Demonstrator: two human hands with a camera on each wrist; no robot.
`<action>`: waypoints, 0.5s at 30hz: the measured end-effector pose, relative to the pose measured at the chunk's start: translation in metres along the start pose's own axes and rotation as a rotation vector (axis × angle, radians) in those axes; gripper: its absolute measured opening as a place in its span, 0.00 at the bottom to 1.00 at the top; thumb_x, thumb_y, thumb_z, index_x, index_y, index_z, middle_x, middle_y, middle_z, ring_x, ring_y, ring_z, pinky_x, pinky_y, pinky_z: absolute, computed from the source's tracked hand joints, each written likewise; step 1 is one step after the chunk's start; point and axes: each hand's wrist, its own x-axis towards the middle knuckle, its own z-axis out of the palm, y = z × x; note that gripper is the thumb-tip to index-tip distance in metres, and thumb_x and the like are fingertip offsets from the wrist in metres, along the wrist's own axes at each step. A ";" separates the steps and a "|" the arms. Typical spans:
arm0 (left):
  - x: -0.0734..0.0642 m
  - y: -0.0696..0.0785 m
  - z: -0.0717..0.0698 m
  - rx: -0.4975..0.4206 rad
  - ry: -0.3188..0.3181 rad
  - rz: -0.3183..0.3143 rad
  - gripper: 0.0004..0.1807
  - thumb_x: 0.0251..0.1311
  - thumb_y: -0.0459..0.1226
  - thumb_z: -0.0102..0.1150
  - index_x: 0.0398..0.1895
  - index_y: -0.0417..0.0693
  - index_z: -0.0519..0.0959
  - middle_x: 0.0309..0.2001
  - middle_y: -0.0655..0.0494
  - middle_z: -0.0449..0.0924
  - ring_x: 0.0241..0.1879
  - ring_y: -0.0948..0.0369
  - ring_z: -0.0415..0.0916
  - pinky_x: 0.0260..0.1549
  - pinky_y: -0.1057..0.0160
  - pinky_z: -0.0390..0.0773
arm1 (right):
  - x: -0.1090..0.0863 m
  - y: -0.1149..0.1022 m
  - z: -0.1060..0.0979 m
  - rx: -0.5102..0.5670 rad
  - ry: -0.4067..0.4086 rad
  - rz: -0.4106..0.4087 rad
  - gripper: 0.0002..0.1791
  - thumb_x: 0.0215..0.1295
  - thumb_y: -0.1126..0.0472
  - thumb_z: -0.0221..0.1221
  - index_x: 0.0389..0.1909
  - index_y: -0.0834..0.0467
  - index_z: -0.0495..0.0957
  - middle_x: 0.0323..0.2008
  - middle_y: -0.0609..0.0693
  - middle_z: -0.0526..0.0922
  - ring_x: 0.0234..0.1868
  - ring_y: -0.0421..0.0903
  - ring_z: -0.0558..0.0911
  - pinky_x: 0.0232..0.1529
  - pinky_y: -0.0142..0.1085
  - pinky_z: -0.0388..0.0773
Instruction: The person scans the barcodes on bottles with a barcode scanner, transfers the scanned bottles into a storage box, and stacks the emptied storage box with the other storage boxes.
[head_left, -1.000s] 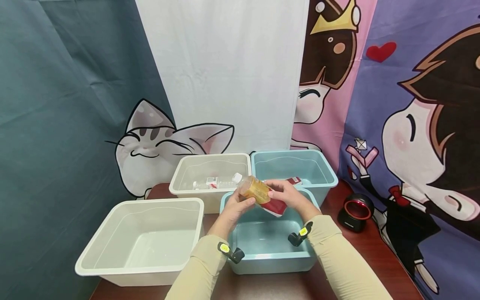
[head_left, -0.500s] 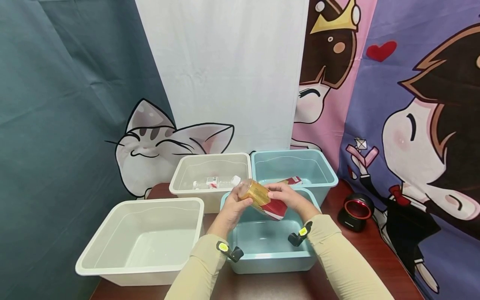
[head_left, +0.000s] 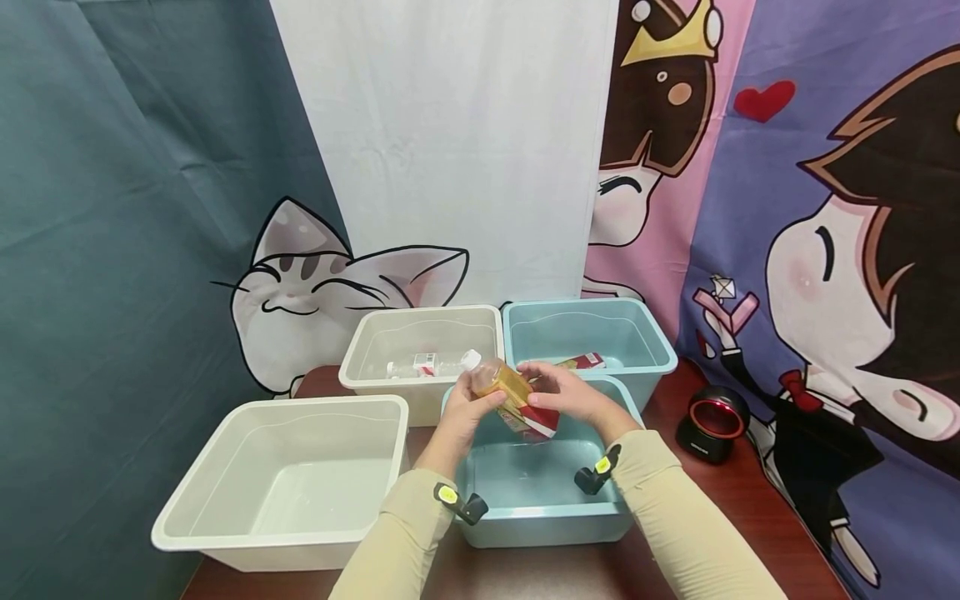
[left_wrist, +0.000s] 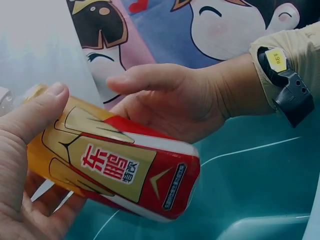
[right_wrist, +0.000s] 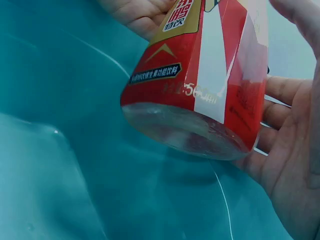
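Observation:
A drink bottle [head_left: 516,398] with a gold and red label and a white cap [head_left: 470,360] hangs tilted above the near blue bin [head_left: 547,514], its base down to the right. My left hand [head_left: 463,415] grips it near the neck, thumb across the top. Beside the lower half is my right hand [head_left: 568,395]. In the left wrist view its thumb stands apart from the bottle [left_wrist: 120,160]. The right wrist view shows the right hand's fingers [right_wrist: 282,92] spread loosely behind the label; whether they touch it I cannot tell.
At the back left, a white bin [head_left: 420,317] holds a clear bottle [head_left: 427,365]. A red item [head_left: 587,361] lies in the far blue bin [head_left: 592,310]. Another white bin [head_left: 277,542] stands at front left. A black device [head_left: 712,423] with a red ring is at right.
The bottle has turned about its length, so a different side of the label faces up. My right hand has loosened and shifted slightly left. The left hand stays near the neck.

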 end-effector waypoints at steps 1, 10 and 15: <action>0.001 -0.001 0.000 0.007 0.014 -0.001 0.34 0.56 0.30 0.68 0.65 0.38 0.64 0.60 0.43 0.77 0.58 0.55 0.74 0.69 0.47 0.64 | 0.000 0.000 0.001 -0.022 0.003 -0.002 0.38 0.65 0.50 0.65 0.70 0.63 0.65 0.59 0.60 0.77 0.59 0.57 0.78 0.61 0.55 0.77; 0.003 -0.003 0.000 0.036 0.095 -0.018 0.38 0.57 0.35 0.71 0.68 0.40 0.63 0.65 0.41 0.73 0.65 0.48 0.69 0.71 0.46 0.62 | 0.002 -0.004 0.006 -0.238 -0.001 0.029 0.40 0.57 0.45 0.71 0.67 0.56 0.70 0.55 0.52 0.80 0.54 0.48 0.80 0.55 0.47 0.82; 0.002 -0.002 0.000 0.077 0.105 -0.029 0.37 0.57 0.37 0.72 0.67 0.39 0.64 0.64 0.41 0.75 0.62 0.49 0.72 0.69 0.46 0.66 | 0.003 -0.003 0.009 -0.335 -0.007 0.019 0.36 0.55 0.43 0.72 0.64 0.51 0.75 0.49 0.45 0.82 0.47 0.43 0.81 0.47 0.38 0.84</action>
